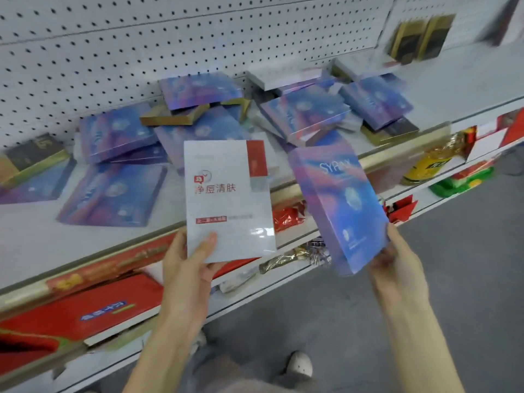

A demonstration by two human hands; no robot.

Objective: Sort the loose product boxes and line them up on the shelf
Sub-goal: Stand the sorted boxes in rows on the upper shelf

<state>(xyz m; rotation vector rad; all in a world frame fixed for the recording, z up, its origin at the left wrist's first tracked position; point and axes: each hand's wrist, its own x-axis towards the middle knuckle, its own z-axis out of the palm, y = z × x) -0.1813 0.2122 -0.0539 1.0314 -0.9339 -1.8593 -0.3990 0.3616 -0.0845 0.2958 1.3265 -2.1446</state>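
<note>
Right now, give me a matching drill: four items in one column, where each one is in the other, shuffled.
Things:
1. white box
2. blue-purple box
3. yellow container
4. large red box

Places:
a. below the cluttered shelf, left side
b. held in the left hand
c. below the cluttered shelf, right side
d. held in the right hand

Pairs: 1-b, 2-d, 3-c, 4-a.

Glossy film is gleaming on the white box (pixel 226 199); at three o'clock, the purple box (pixel 340 205) is shimmering, smooth.
</note>
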